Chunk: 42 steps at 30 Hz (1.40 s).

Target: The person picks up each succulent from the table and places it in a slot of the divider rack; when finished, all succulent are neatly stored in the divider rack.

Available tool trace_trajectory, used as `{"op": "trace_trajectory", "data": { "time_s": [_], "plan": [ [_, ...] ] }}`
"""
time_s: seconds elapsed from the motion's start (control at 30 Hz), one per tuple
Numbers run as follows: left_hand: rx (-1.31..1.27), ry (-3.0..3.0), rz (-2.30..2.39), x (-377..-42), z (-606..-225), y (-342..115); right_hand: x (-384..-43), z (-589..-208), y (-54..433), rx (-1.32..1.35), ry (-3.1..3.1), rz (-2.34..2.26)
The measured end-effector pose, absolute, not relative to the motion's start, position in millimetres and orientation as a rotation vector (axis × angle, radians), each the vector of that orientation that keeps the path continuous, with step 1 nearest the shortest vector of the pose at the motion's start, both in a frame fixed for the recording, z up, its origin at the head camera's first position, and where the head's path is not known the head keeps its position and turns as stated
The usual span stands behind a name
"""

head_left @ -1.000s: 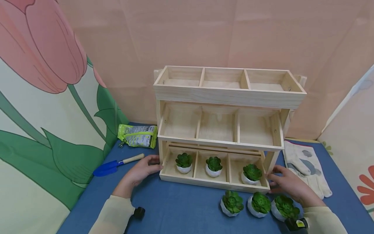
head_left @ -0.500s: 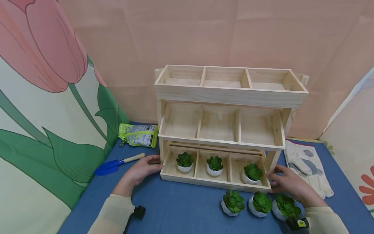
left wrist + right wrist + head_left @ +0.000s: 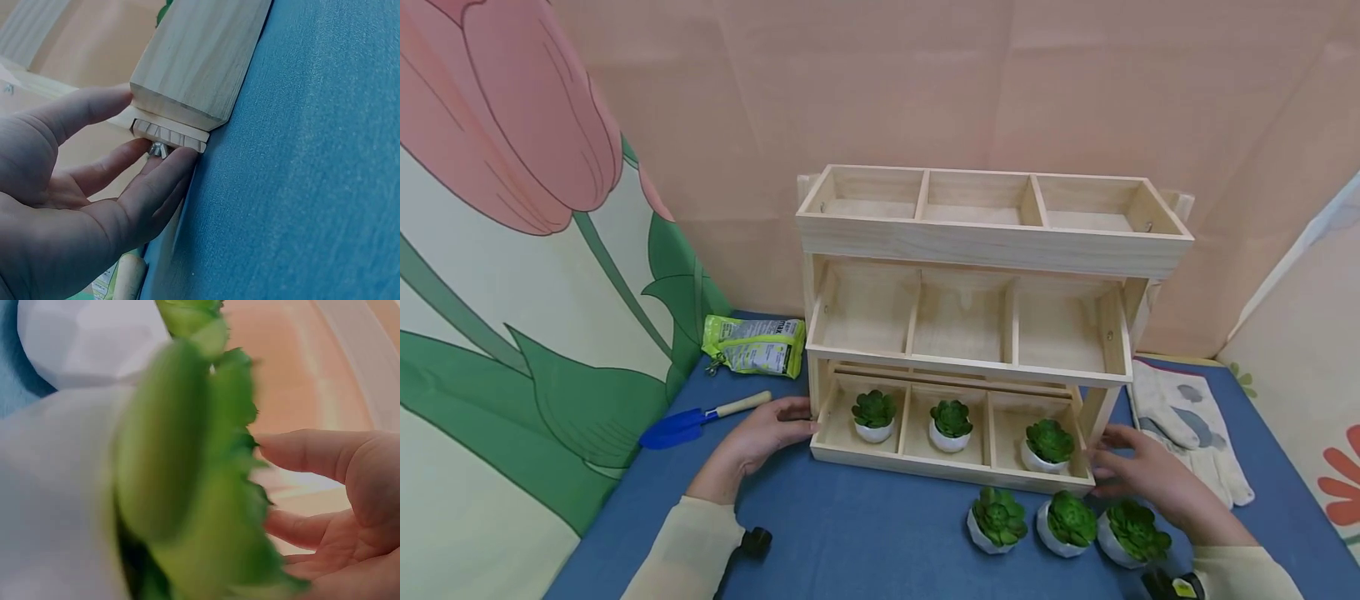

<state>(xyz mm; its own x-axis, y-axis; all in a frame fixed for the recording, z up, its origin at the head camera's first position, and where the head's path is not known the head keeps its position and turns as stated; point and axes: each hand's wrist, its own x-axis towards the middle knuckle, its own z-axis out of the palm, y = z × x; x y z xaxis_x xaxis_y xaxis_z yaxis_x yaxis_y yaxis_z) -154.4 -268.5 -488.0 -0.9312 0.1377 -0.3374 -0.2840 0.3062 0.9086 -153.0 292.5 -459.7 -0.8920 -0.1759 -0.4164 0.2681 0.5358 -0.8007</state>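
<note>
A three-tier wooden plant stand (image 3: 958, 264) stands on the blue table. Three potted succulents sit in its bottom tray: left (image 3: 874, 415), middle (image 3: 951, 425) and right (image 3: 1048, 445). My left hand (image 3: 765, 435) grips the stand's lower left end. In the left wrist view its thumb is at the tray corner, its fingers beside a wing nut (image 3: 159, 150). My right hand (image 3: 1138, 471) holds the lower right end; a blurred succulent (image 3: 181, 469) hides part of its contact in the right wrist view. The upper two tiers hold nothing.
Three more potted succulents stand before the tray: left (image 3: 997, 520), middle (image 3: 1066, 524), and right (image 3: 1133, 533) near my right wrist. A blue trowel (image 3: 700, 421) and a green-and-grey packet (image 3: 755, 346) lie left. White gloves (image 3: 1187, 429) lie right.
My right wrist and sleeve have shifted slightly down and to the right. Both hands stay at the stand's ends, and the stand and plants keep their places.
</note>
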Motion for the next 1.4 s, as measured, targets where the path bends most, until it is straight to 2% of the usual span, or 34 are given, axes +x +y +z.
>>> {"op": "trace_trajectory", "data": {
  "time_s": [0.63, 1.4],
  "plan": [
    [-0.076, 2.23, 1.661, -151.4, -487.5, -268.4, -108.9, -428.8, 325.1, 0.083, 2.627, -1.039],
    [-0.098, 2.223, 1.66, -153.2, -486.0, -267.2, -82.0, -469.6, 373.0, -0.029, 2.608, -1.067]
  ]
}}
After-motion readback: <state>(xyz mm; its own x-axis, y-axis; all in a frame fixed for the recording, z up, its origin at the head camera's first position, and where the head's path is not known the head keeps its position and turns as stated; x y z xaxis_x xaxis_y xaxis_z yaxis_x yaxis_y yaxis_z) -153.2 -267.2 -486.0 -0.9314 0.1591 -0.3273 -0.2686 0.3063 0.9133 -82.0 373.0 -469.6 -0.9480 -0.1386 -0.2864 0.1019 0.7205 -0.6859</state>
